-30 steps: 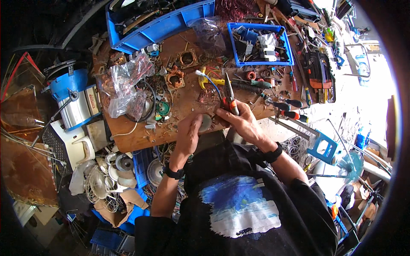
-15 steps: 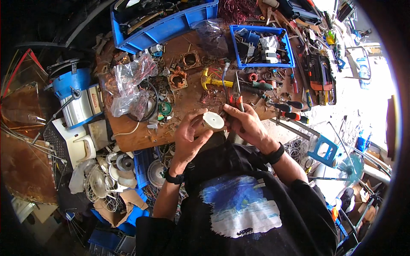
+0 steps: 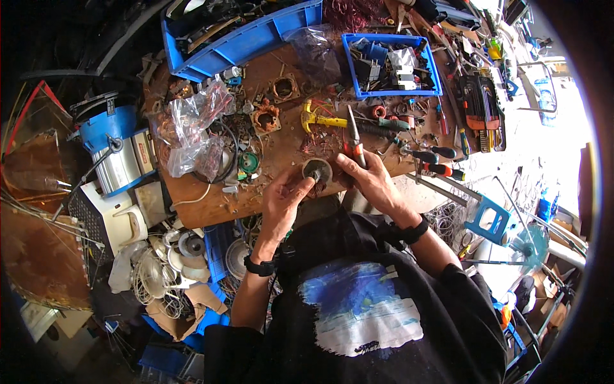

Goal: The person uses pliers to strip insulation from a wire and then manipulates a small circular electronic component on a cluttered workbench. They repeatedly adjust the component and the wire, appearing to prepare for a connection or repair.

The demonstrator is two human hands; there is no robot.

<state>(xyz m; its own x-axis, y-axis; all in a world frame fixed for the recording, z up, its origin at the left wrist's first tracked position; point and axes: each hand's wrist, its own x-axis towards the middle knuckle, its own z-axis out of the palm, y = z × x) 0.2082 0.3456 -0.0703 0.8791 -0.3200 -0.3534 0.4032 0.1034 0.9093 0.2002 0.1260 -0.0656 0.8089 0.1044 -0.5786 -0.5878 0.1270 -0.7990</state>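
My left hand [image 3: 281, 195] grips a round part [image 3: 320, 168] with a pale rim and a darker face turned up, its thumb resting on that face; reddish strands show just below. My right hand [image 3: 377, 185] is closed on long-nose pliers [image 3: 354, 128] with orange handles, held upright beside the part, its lower fingers partly hidden. Just beyond both hands, a yellow-handled hammer [image 3: 326, 120] lies on the wooden bench [image 3: 198, 208] among wire scraps, red coils [image 3: 378, 112] and copper-wound parts [image 3: 265, 120].
A large blue crate [image 3: 243, 46] and smaller blue bin [image 3: 352, 88] stand at the back. Crumpled plastic bags [image 3: 192, 116] lie left. Screwdrivers [image 3: 444, 171], a hex-key set [image 3: 480, 112] and a blue-handled saw [image 3: 487, 216] are right. A blue-and-steel machine [image 3: 109, 153] sits far left.
My left hand has turned the round part: its white flat face showed half a second ago, now a darker face. The blue wire that stood up beside the pliers is no longer visible.
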